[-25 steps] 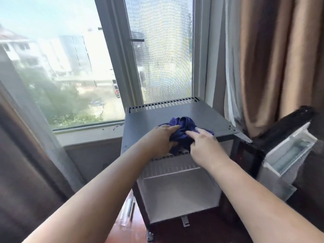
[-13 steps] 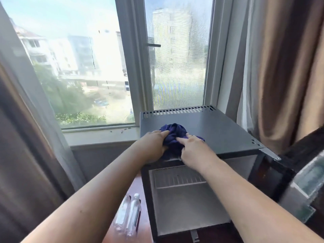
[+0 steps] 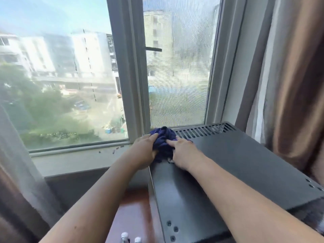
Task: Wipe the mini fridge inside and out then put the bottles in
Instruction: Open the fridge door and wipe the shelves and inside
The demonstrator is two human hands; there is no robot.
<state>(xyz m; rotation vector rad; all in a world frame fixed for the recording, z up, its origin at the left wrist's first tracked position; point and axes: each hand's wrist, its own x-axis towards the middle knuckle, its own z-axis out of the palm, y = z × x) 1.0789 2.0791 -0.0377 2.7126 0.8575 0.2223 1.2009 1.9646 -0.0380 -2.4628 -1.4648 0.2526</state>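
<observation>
Bottles point(image 3: 124, 236) stand left of fridge point(image 3: 236, 172), cloth point(image 3: 164, 139) on top, curtain point(image 3: 294, 85) crowding right.

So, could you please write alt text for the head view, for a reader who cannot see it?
The left hand and right hand hold a bunched blue cloth on the back left corner of a grey fridge, beside its vent slots. Behind is a window onto buildings and trees; a brown curtain hangs at right, two bottle caps below.
</observation>
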